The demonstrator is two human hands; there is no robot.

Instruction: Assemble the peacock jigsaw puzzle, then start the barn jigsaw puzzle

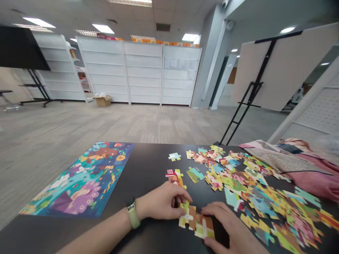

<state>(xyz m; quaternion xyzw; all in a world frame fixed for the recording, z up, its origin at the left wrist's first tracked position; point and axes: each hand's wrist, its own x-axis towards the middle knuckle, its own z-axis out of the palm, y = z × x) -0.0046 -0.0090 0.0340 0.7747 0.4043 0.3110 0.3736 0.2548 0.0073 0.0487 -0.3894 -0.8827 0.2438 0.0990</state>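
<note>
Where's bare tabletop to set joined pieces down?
Bare table lies between the finished picture sheet and the loose puzzle pieces, ahead of the left hand. The right side is crowded up to the folded cloth. Both hands press the joined pieces.

Bright, even light came from the ceiling panels (103,28). The black table (148,165) showed dull glare. Wide-angle distortion bent the edges, slightly soft.

Both forearms reach in from below, the left hand (162,203) (a band on its wrist) curled with fingertips pinched, the right hand (230,227) lying palm-down, fingers bent.
</note>
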